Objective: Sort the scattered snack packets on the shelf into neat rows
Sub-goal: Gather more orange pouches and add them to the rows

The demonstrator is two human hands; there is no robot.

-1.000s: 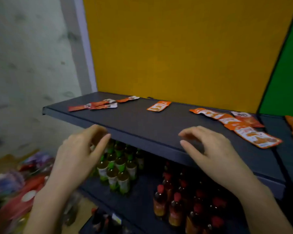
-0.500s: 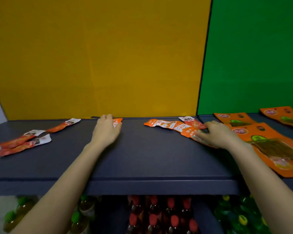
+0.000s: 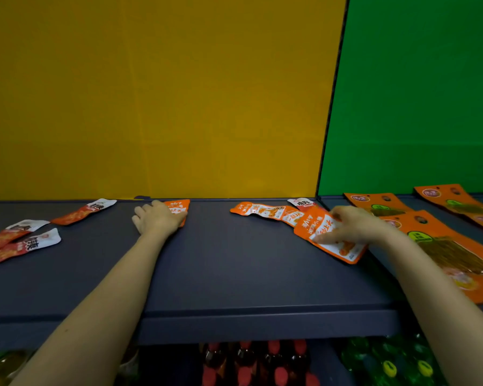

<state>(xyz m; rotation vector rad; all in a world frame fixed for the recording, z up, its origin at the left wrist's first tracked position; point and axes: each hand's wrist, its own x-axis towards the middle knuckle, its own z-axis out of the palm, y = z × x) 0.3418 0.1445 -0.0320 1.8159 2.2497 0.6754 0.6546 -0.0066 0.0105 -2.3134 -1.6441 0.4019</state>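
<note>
Orange-and-white snack packets [image 3: 329, 235] and red-and-white packets [image 3: 20, 246] on a slate-blue shelf [image 3: 234, 274], backed by a yellow panel [image 3: 156, 101] and a green panel [image 3: 418, 101].
</note>
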